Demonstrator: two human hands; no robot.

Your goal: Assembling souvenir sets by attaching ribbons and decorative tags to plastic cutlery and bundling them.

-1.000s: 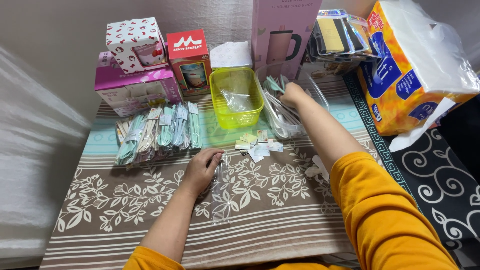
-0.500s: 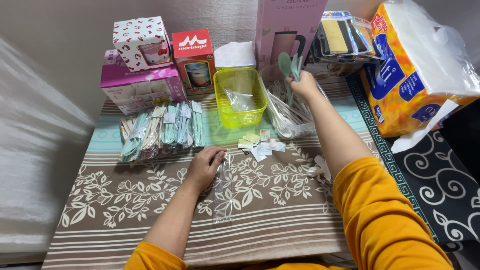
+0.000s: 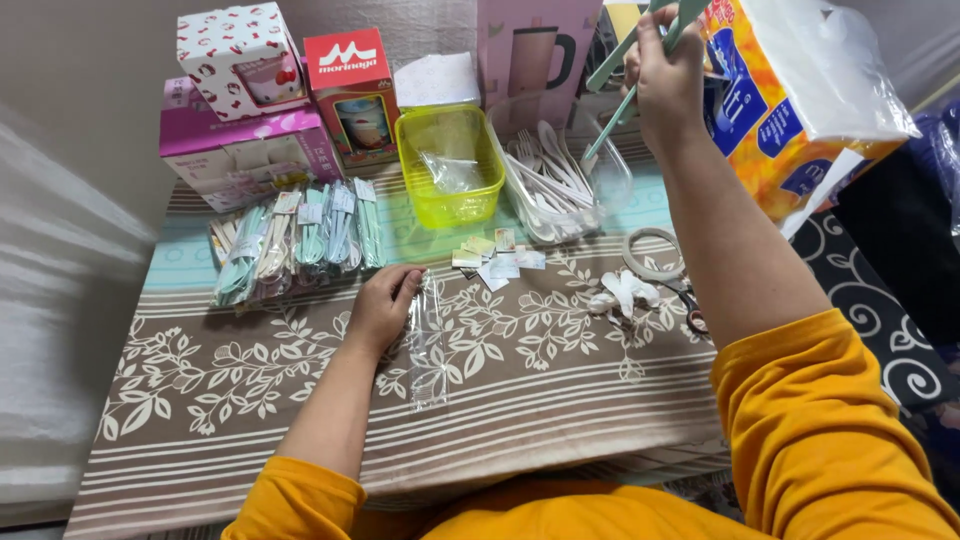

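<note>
A row of packed cutlery sleeves [image 3: 295, 245] is laid at the counter's [image 3: 250, 400] ten o'clock edge. Just beside them, an empty clear sleeve [image 3: 428, 345] is pinned flat by the left hand [image 3: 380, 308], its grip pressed down on the mouth end. At one o'clock, pale green cutlery [image 3: 640, 60] is held raised in the closed grip of the right hand [image 3: 668, 80], above the bag of white cutlery [image 3: 550, 185]. A filling step is judged in hand; the sleeve mouth must be opened next. Open room is left at six o'clock.

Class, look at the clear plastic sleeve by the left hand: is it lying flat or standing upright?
Lying flat: the clear plastic sleeve rests lengthwise on the tablecloth, with the left hand touching its top edge.
</note>
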